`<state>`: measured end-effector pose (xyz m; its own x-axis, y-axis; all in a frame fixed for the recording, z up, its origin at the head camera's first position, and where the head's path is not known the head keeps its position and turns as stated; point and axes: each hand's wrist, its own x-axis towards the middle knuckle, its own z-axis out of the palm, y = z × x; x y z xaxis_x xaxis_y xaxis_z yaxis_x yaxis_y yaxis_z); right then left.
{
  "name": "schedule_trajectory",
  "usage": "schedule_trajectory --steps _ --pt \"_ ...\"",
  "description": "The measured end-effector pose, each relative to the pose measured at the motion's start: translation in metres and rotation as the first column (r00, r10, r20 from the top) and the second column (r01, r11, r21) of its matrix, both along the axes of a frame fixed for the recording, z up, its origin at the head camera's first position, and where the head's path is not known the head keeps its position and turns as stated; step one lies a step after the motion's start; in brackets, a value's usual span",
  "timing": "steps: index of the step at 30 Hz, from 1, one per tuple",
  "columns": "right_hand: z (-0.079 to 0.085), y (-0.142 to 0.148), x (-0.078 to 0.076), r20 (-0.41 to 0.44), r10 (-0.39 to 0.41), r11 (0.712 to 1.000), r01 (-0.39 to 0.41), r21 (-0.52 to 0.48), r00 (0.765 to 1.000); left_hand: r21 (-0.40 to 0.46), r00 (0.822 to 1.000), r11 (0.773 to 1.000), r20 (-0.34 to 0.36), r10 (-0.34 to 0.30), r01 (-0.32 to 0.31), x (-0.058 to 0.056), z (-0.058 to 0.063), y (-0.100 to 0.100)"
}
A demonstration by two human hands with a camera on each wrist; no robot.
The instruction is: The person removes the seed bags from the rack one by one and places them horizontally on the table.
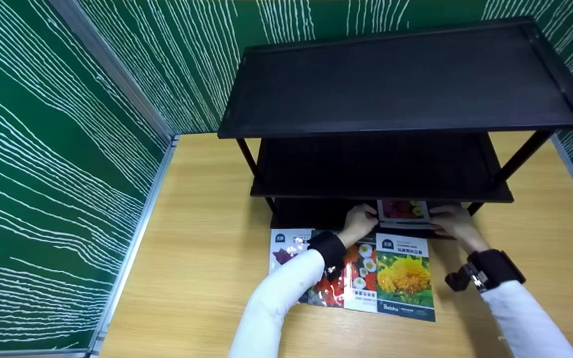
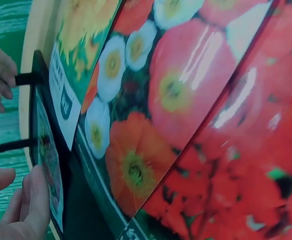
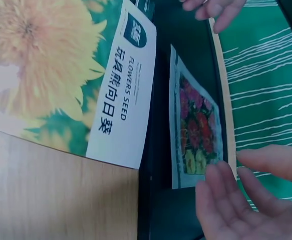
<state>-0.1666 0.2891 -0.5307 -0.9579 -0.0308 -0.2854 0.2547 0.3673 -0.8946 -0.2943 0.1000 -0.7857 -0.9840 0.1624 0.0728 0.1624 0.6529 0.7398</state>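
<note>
A flower seed packet (image 1: 404, 211) with pink, red and yellow blooms lies on the bottom shelf (image 1: 306, 211) of a black rack. At its left edge is my left hand (image 1: 359, 222), with the thumb apart from the fingers in the left wrist view. My right hand (image 1: 454, 224) is at the packet's right side; in the right wrist view its fingertips (image 3: 213, 172) touch the packet's near corner, and the thumb stands apart. In front of the shelf lie larger seed packets, among them a yellow sunflower packet (image 1: 406, 278) and a poppy packet (image 1: 361, 273).
The rack's top shelf (image 1: 396, 79) and middle shelf (image 1: 381, 164) overhang the bottom one, with thin black posts (image 1: 523, 154) at the sides. A packet with a purple flower (image 1: 281, 253) lies at the row's left end. Green panels (image 1: 43, 149) border the wooden table (image 1: 192, 258).
</note>
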Motion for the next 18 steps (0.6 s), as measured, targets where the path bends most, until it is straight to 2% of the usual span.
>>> schedule_trajectory --steps 3,5,7,8,9,10,13,15,17,18 --pt "-0.013 0.005 -0.005 -0.009 -0.022 0.999 0.022 -0.032 1.0 -0.021 0.999 0.999 0.032 0.039 -0.039 0.008 0.036 -0.001" --pt "-0.02 0.007 -0.008 -0.011 -0.035 0.999 0.034 -0.038 0.999 -0.041 0.998 0.997 0.002 0.058 -0.058 0.013 0.055 0.0" --pt "-0.028 0.01 -0.012 -0.019 -0.033 0.999 0.033 -0.028 0.999 -0.06 0.997 0.996 -0.028 0.071 -0.073 0.014 0.062 0.001" --pt "-0.036 0.012 -0.015 -0.019 -0.064 0.997 0.063 -0.042 0.998 -0.066 0.997 0.995 0.0 0.078 -0.078 0.014 0.064 0.001" --pt "-0.045 0.016 -0.02 -0.023 -0.088 0.995 0.087 -0.048 0.996 -0.063 0.997 0.995 0.017 0.079 -0.078 0.012 0.062 0.002" --pt "-0.052 0.017 -0.024 -0.025 -0.102 0.995 0.101 -0.026 0.994 -0.046 0.996 0.995 0.0 0.085 -0.085 0.008 0.054 0.003" --pt "-0.086 0.026 -0.042 -0.054 -0.169 0.985 0.169 -0.018 0.984 -0.014 0.994 0.994 0.036 0.106 -0.105 -0.006 0.031 0.008" --pt "-0.102 0.031 -0.052 -0.066 -0.192 0.981 0.193 0.006 0.979 -0.004 0.994 0.994 0.006 0.111 -0.111 -0.016 0.017 0.01" --pt "-0.108 0.031 -0.059 -0.066 -0.206 0.978 0.208 0.029 0.976 -0.015 0.991 0.991 -0.023 0.132 -0.132 -0.021 0.012 0.014" --pt "-0.107 0.029 -0.061 -0.057 -0.215 0.975 0.218 0.042 0.975 -0.02 0.99 0.99 -0.002 0.139 -0.139 -0.021 0.016 0.014"
